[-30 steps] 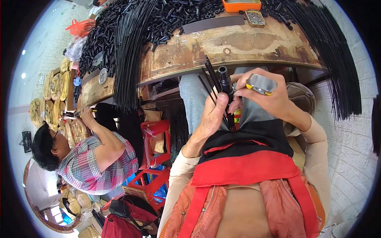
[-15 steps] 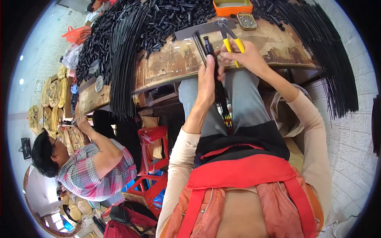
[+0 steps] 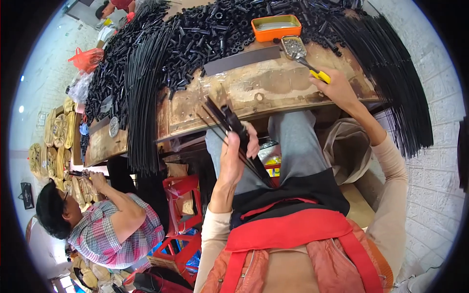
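Observation:
My left hand (image 3: 230,158) is closed around a bundle of black rods and a black tube (image 3: 228,116), held tilted over my lap below the table edge. Several thin rods fan out beside the tube, and the bundle's lower end is partly hidden between my legs. Out to the right, my right hand (image 3: 338,89) grips pliers with yellow handles (image 3: 320,75). Their grey jaws reach the near side of a small tin (image 3: 283,48) filled with small metal pieces (image 3: 294,46); whether the jaws pinch one is too small to tell.
An orange box (image 3: 278,35) stands behind the tin, and a dark flat strip (image 3: 242,60) lies on the worn wooden table (image 3: 273,88). Black tubular parts (image 3: 215,34) heap along the back. Long black rods (image 3: 141,97) hang over the edge on both sides. A co-worker (image 3: 115,219) sits at left.
My right hand has carried the pliers away from the bundle, rightward to the tin. My left hand has lowered leftward with the bundle, now tilted. The view has shifted slightly.

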Motion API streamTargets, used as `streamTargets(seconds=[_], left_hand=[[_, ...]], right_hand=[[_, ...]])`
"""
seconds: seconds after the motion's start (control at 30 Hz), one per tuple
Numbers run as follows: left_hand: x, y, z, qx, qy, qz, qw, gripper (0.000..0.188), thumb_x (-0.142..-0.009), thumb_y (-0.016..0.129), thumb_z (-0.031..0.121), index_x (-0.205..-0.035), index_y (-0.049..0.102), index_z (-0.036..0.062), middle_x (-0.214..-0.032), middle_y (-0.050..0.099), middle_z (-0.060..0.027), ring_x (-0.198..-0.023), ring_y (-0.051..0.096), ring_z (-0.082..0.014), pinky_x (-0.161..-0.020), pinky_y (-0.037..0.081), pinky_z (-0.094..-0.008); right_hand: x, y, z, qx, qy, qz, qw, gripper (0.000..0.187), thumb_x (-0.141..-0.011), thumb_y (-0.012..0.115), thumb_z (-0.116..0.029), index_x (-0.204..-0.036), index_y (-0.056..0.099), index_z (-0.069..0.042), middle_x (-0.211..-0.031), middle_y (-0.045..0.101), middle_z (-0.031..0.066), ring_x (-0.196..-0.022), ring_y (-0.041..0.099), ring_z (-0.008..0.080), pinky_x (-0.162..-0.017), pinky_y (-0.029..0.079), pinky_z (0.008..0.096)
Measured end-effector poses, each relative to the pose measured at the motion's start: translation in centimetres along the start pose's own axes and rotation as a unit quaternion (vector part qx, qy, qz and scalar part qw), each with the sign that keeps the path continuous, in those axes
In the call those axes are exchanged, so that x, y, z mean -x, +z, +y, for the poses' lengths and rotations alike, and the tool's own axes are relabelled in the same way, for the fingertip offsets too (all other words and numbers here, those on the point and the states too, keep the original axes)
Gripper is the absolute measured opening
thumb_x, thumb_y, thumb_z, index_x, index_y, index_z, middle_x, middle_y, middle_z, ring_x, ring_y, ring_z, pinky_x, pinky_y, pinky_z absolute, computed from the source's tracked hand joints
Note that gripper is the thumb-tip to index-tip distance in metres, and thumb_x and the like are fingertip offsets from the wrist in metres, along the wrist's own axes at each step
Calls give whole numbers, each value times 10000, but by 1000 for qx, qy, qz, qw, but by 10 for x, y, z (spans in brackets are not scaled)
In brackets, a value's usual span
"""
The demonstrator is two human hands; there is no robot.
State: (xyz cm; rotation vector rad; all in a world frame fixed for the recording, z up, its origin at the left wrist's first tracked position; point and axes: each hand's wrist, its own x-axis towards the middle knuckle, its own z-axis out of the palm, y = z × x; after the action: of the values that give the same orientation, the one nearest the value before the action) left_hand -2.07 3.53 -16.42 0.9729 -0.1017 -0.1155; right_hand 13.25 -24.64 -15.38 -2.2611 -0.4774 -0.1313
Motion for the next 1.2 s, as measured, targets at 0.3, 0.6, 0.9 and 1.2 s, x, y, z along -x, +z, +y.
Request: streamTargets(seconds=[0.3, 0.6, 0.9, 1.2], left_hand=[[8, 14, -3, -21, -5, -35, 999, 618, -933, 482, 597, -1050, 533, -9, -676, 462, -1, -601, 403, -91, -573, 348, -248], [18, 0, 7, -23, 10, -23, 999, 595, -933, 477, 597, -1035, 522, 12, -680, 428, -14, -590, 386, -108, -559, 336, -258], [17, -6, 5, -9, 13, -17, 1000, 631, -942, 466, 593, -1049, 536, -25, -681, 467, 7, -596, 407, -77, -564, 348, -240], [10, -8, 4, 15, 0, -21, 1000, 568, -946, 475, 570, -1057, 524, 16, -680, 447, -15, -596, 394, -101, -560, 338, -253]], right_hand=[[-95, 66, -3, 109, -192, -34, 975, 194, -802, 639, -106, -957, 646, 9, -840, 643, 187, -782, 615, 359, -715, 484, 423], [-106, 81, -16, 213, -202, -41, 955, 128, -742, 634, -32, -854, 636, 29, -844, 631, 222, -862, 626, 395, -782, 508, 468], [-118, 70, -29, 218, -97, -177, 955, 195, -735, 622, -86, -880, 612, 44, -794, 636, 246, -801, 623, 415, -729, 488, 468], [-105, 60, -13, 118, -122, -101, 980, 212, -764, 641, -146, -892, 642, 23, -778, 646, 226, -784, 642, 379, -710, 500, 447]])
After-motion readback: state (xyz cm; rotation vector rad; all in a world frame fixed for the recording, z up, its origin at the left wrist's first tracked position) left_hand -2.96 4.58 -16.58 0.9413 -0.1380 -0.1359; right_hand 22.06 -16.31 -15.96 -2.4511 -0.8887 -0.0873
